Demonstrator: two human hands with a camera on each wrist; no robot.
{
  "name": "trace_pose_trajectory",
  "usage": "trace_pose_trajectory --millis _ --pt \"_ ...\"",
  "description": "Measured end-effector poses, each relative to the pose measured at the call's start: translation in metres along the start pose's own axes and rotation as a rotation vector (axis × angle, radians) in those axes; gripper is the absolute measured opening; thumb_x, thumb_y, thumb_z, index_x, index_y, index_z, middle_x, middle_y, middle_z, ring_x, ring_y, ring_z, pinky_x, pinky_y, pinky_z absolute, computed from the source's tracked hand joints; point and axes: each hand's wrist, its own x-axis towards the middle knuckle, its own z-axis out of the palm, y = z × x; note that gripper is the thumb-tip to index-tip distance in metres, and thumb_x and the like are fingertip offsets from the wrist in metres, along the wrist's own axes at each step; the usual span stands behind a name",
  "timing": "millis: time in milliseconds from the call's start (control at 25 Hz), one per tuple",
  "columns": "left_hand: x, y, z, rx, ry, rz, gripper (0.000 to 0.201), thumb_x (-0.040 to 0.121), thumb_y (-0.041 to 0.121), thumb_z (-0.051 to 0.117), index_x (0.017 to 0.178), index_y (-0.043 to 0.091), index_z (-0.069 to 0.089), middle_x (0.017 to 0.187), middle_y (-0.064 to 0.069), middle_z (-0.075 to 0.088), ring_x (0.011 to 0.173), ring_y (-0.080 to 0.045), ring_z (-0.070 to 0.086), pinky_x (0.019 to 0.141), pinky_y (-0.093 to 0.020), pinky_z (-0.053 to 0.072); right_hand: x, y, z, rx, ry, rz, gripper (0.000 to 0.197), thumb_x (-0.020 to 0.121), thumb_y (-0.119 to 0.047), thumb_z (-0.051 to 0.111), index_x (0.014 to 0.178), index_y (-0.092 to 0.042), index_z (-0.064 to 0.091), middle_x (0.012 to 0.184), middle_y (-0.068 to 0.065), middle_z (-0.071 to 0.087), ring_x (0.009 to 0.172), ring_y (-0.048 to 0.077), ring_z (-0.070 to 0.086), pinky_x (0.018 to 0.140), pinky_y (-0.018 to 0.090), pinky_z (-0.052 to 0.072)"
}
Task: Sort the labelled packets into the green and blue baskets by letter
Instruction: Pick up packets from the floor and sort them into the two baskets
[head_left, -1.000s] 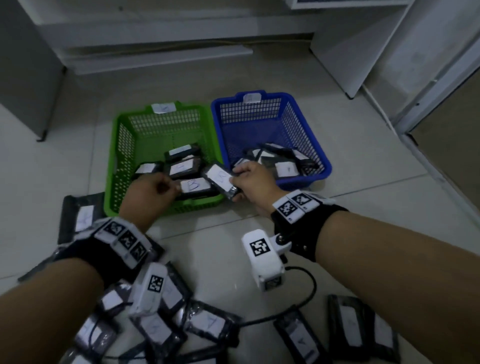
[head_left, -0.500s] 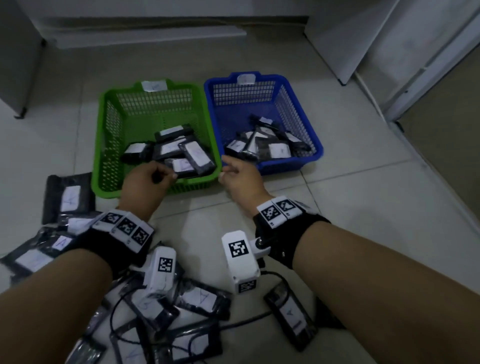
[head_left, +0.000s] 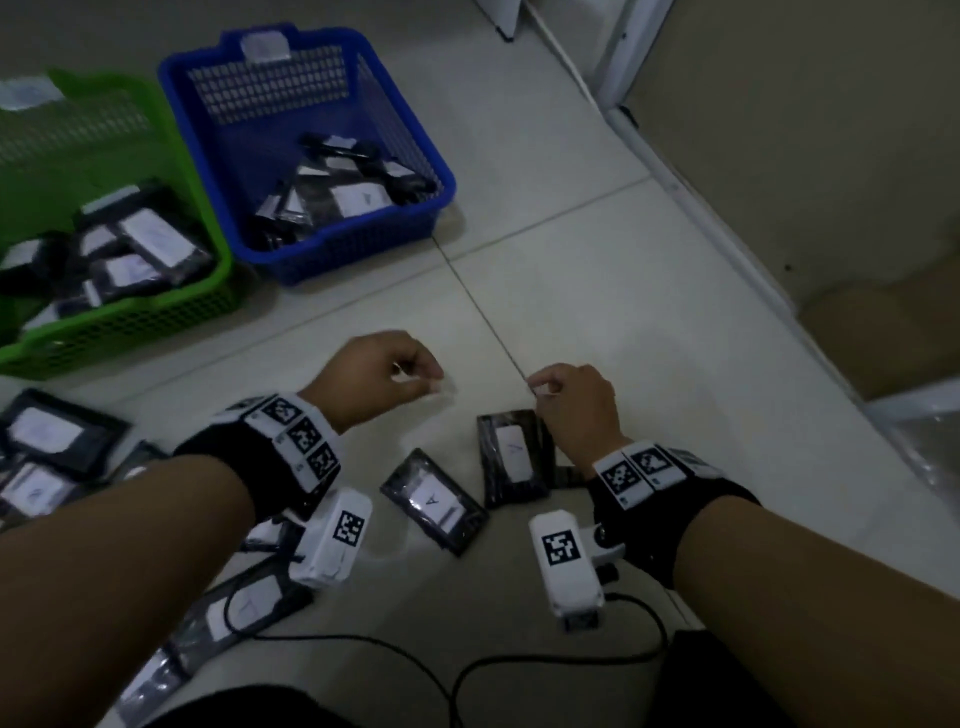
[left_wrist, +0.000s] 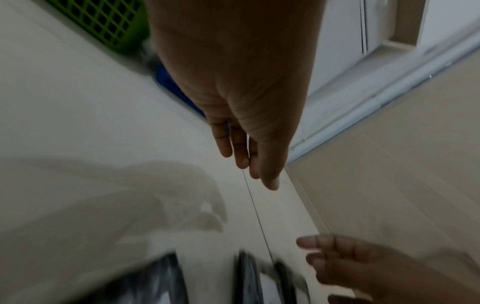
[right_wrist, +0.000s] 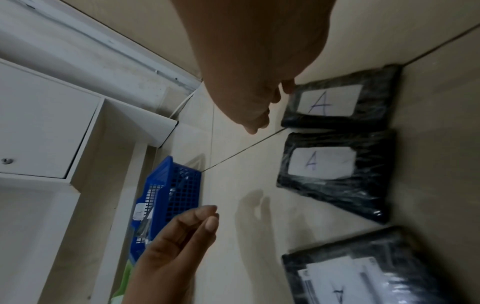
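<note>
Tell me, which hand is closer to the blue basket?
Left. The left hand hovers over bare floor just below the blue basket; the right hand is farther right, above a packet on the floor.

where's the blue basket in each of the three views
Head: blue basket sits upper left, right of the green basket.
Left wrist: only a blurred blue sliver shows beside the left hand, centre-left.
Right wrist: lower left, seen side-on above the left hand's fingers.
Shared landmark: the floor tile seam.
</note>
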Motion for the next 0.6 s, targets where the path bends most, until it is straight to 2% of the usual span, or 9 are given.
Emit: trace_pose_trajectory --millis 80,160,240,320,400,480,600 --pt "0.005 0.01 0.03 0.001 -0.12 0.016 0.022 0.077 0.024 0.075 0.097 0.029 0.066 0.1 0.004 0.064 0.082 0.003 0.056 0.073 -0.012 0.043 -0.011 0.016 -0.003 -0.092 -0.021 0.097 0.033 0.083 -0.011 0.058 0.114 -0.02 0.061 0.12 0.016 0.053 0.11 0.036 0.053 0.089 0.034 0.047" --pt "0.012 0.017 0.056 0.047 -0.205 -0.015 0.044 0.076 0.031 0.076 0.117 0.022 0.06 0.113 0.0 0.057 0.095 -0.007 0.054 0.081 -0.018 0.044 -0.02 0.028 -0.005 -0.105 -0.039 0.202 0.05 0.084 -0.02 0.063 0.131 -0.017 0.046 0.129 0.018 0.041 0.117 0.037 0.044 0.094 0.037 0.042" --pt "0.02 0.024 0.078 0.122 -0.271 -0.04 0.072 0.071 0.042 0.078 0.132 0.018 0.048 0.122 -0.003 0.05 0.109 -0.016 0.051 0.093 -0.026 0.043 -0.024 0.037 -0.006 -0.043 -0.046 0.297 0.071 0.08 -0.029 0.071 0.139 -0.015 0.034 0.133 0.02 0.036 0.12 0.039 0.043 0.097 0.039 0.041" --pt "0.024 0.029 0.095 0.199 -0.312 -0.049 0.087 0.064 0.046 0.081 0.137 0.02 0.04 0.125 -0.004 0.048 0.115 -0.02 0.048 0.099 -0.034 0.042 -0.025 0.045 -0.003 -0.058 -0.062 0.327 0.083 0.075 -0.032 0.076 0.141 -0.012 0.029 0.134 0.021 0.037 0.122 0.04 0.043 0.101 0.041 0.041" --pt "0.024 0.026 0.104 0.276 -0.326 -0.065 0.089 0.061 0.047 0.082 0.135 0.023 0.04 0.125 -0.004 0.049 0.117 -0.024 0.046 0.098 -0.039 0.042 -0.026 0.05 0.002 -0.083 -0.059 0.31 0.082 0.074 -0.029 0.077 0.138 -0.008 0.032 0.131 0.022 0.042 0.12 0.04 0.044 0.1 0.041 0.04" --pt "0.024 0.024 0.105 0.3 -0.353 -0.113 0.083 0.06 0.047 0.082 0.131 0.022 0.046 0.121 -0.006 0.051 0.114 -0.025 0.047 0.095 -0.037 0.043 -0.025 0.052 0.007 -0.048 -0.039 0.323 0.068 0.074 -0.024 0.075 0.129 -0.004 0.039 0.125 0.022 0.049 0.115 0.039 0.049 0.095 0.041 0.043" --pt "0.03 0.022 0.092 0.249 -0.427 -0.118 0.052 0.069 0.043 0.078 0.108 0.014 0.061 0.104 -0.008 0.06 0.096 -0.02 0.055 0.078 -0.028 0.044 -0.015 0.048 0.01 0.033 -0.115 0.299 0.042 0.08 -0.02 0.069 0.112 0.003 0.055 0.114 0.022 0.059 0.107 0.036 0.057 0.085 0.035 0.047"
